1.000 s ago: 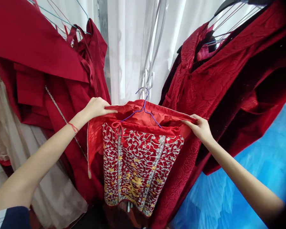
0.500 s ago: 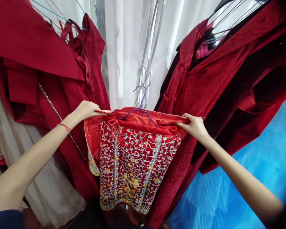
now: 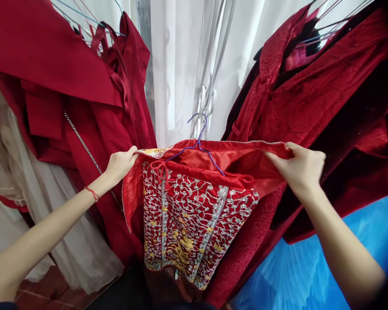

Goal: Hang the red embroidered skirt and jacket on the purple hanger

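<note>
In the middle hangs a red embroidered skirt with silver swirls, gold motifs and a small red tie at its waistband. A purple wire hanger rises from the waist, its arms dipping inside. Behind the skirt spreads a red garment with a shiny red lining and an embroidered edge; whether the two pieces are joined I cannot tell. My left hand pinches its left upper edge. On the right, my right hand is closed on the other upper edge, thumb in front. The cloth stretches between both hands.
Dark red dresses hang at the left, above pale tulle. Patterned and velvet red gowns hang on the right, with a blue gown below. White rings dangle before a white curtain.
My right hand has moved outward to the right and closer, drawing the red garment's upper edge wider. The view has shifted slightly, and the skirt now tilts a little.
</note>
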`<state>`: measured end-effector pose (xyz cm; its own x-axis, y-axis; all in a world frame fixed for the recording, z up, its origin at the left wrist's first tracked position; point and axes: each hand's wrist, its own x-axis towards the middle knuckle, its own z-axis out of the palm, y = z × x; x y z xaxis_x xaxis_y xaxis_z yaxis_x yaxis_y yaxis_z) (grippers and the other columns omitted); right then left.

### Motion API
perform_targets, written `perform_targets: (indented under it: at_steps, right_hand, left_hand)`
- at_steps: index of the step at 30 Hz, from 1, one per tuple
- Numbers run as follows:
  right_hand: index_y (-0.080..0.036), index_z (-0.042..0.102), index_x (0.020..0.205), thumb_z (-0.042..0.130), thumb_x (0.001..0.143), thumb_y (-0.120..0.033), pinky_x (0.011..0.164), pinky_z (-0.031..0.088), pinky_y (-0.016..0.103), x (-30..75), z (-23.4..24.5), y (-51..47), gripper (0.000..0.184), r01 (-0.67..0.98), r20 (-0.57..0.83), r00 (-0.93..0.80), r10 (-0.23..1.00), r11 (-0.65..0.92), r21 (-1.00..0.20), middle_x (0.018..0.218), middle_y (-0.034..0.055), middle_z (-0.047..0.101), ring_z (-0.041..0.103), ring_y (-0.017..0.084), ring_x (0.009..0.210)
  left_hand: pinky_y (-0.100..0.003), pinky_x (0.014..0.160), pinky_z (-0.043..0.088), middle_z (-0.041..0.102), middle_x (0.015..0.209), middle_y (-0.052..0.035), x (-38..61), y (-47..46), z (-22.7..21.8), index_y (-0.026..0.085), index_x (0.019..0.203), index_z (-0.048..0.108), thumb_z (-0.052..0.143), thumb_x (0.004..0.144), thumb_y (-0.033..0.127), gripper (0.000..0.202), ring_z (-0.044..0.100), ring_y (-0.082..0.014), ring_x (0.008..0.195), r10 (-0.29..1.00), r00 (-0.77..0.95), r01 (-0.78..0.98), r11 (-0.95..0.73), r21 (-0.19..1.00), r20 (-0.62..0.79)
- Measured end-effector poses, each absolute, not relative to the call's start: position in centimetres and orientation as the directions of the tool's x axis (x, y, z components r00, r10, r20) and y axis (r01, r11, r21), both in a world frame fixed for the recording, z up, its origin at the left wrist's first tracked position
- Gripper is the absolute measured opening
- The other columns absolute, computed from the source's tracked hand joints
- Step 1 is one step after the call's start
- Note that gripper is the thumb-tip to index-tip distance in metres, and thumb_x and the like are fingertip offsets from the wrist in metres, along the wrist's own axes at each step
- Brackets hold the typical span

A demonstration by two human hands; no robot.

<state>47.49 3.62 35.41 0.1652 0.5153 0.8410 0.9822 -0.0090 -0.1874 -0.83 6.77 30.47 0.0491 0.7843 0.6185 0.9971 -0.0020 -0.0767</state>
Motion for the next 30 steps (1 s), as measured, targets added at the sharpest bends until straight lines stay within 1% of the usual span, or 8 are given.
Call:
perform_targets:
  at_steps: [5, 8, 10, 13, 17, 22, 26, 30]
  right_hand:
    - [-0.020, 0.054, 0.070, 0.059, 0.085, -0.050, 0.048, 0.014, 0.025, 43.9, 32.7, -1.5, 0.034, 0.977, 0.918, 0.048, 0.393, -0.210, 0.039, 0.049, 0.0004, 0.050, 0.033, 0.011, 0.043]
    - [-0.020, 0.054, 0.072, 0.051, 0.091, -0.022, 0.048, 0.016, 0.025, 38.5, 27.2, -3.1, 0.019, 0.951, 0.854, -0.250, 0.456, -0.052, 0.306, 0.052, -0.0017, 0.050, 0.037, 0.012, 0.043]
    - [-0.019, 0.053, 0.072, 0.047, 0.087, -0.006, 0.052, 0.025, 0.026, 35.3, 23.9, -3.1, 0.021, 0.929, 0.806, -0.331, 0.491, 0.019, 0.370, 0.056, -0.0015, 0.051, 0.045, 0.013, 0.049]
    - [-0.020, 0.051, 0.074, 0.046, 0.089, -0.005, 0.059, 0.032, 0.026, 33.2, 20.9, -2.6, 0.022, 0.958, 0.843, -0.275, 0.462, 0.058, 0.281, 0.061, -0.0013, 0.053, 0.048, 0.013, 0.055]
    - [-0.019, 0.055, 0.094, 0.053, 0.095, -0.019, 0.069, 0.042, 0.026, 34.9, 18.8, -2.6, 0.002, 0.982, 0.942, -0.101, 0.321, 0.184, 0.042, 0.076, 0.0015, 0.061, 0.056, 0.015, 0.069]
    - [-0.016, 0.056, 0.114, 0.054, 0.093, -0.021, 0.078, 0.052, 0.034, 38.4, 16.2, -2.6, 0.022, 0.935, 0.950, 0.145, 0.276, 0.276, -0.223, 0.098, 0.0098, 0.059, 0.060, 0.021, 0.089]
    - [-0.016, 0.059, 0.112, 0.047, 0.094, -0.019, 0.088, 0.051, 0.042, 40.2, 16.0, -2.1, 0.022, 0.947, 0.941, 0.188, 0.281, 0.203, -0.250, 0.107, 0.0148, 0.060, 0.059, 0.026, 0.103]
    - [-0.015, 0.061, 0.110, 0.040, 0.097, -0.020, 0.087, 0.048, 0.043, 42.2, 17.9, -2.4, 0.025, 0.976, 0.948, 0.149, 0.282, 0.112, -0.187, 0.100, 0.0146, 0.065, 0.059, 0.026, 0.098]
  left_hand:
    - [-0.026, 0.050, 0.027, 0.071, 0.065, -0.0064, 1.2, 2.1, 29.9, 0.019, 0.100, 0.071, 0.044, 0.099, 0.037, 0.032, 0.068, -0.0219, 0.060, 0.804, 0.139, 0.982, -0.039, -0.183, 0.577]
    - [-0.025, 0.048, 0.026, 0.071, 0.062, -0.0048, 4.2, -0.1, 26.9, 0.020, 0.100, 0.072, 0.045, 0.099, 0.036, 0.031, 0.067, -0.0200, 0.055, 0.823, 0.279, 0.955, -0.184, -0.233, 0.494]
    - [-0.026, 0.046, 0.025, 0.071, 0.062, -0.0052, 6.4, -0.5, 24.0, 0.020, 0.099, 0.072, 0.043, 0.101, 0.035, 0.033, 0.068, -0.0204, 0.054, 0.832, 0.333, 0.938, -0.246, -0.244, 0.443]
    - [-0.026, 0.046, 0.028, 0.071, 0.060, -0.0061, 9.1, 0.0, 19.7, 0.018, 0.100, 0.072, 0.042, 0.102, 0.035, 0.034, 0.069, -0.0218, 0.054, 0.839, 0.350, 0.935, -0.288, -0.207, 0.416]
    - [-0.026, 0.048, 0.033, 0.071, 0.059, -0.0070, 10.0, 0.6, 15.8, 0.015, 0.111, 0.070, 0.046, 0.100, 0.041, 0.037, 0.069, -0.0235, 0.054, 0.824, 0.149, 0.987, -0.155, -0.036, 0.546]
    - [-0.025, 0.051, 0.036, 0.073, 0.069, -0.0052, 7.9, -0.9, 13.5, 0.018, 0.098, 0.069, 0.057, 0.093, 0.038, 0.024, 0.069, -0.0208, 0.060, 0.731, -0.068, 0.973, -0.100, 0.206, 0.679]
    - [-0.024, 0.059, 0.041, 0.075, 0.086, -0.0058, 7.6, -3.3, 13.4, 0.020, 0.093, 0.067, 0.054, 0.093, 0.033, 0.018, 0.070, -0.0192, 0.073, 0.693, -0.170, 0.928, -0.126, 0.351, 0.700]
    - [-0.026, 0.066, 0.047, 0.075, 0.099, -0.0096, 8.9, -5.0, 14.1, 0.019, 0.097, 0.067, 0.049, 0.094, 0.028, 0.020, 0.071, -0.0215, 0.088, 0.750, -0.130, 0.916, -0.160, 0.368, 0.648]
